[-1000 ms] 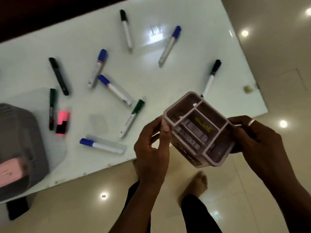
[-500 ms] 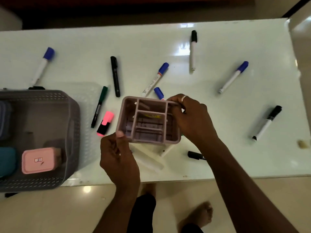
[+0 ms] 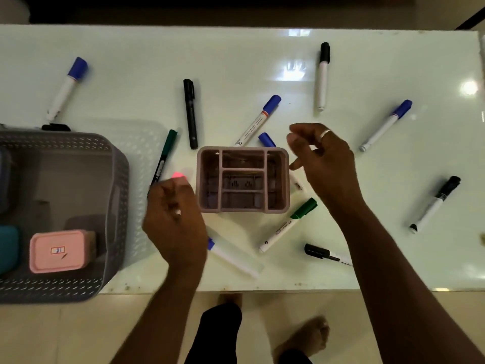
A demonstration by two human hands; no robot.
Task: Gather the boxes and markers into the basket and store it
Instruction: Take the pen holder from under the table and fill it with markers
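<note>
Dim pic, ceiling-light glare on table (image 3: pixel 367 179), left hand (image 3: pixel 174 227) motion-blurred, edges warped.

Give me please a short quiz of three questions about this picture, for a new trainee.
1. True or false: the left hand holds the divided organizer.
2. Where is the pink box? A) on the table B) inside the grey basket C) on the floor
3. Fill in: the right hand is ___, holding nothing.

Key: 1 false, the organizer stands on the table between the hands; 2 B; 3 open.
</note>
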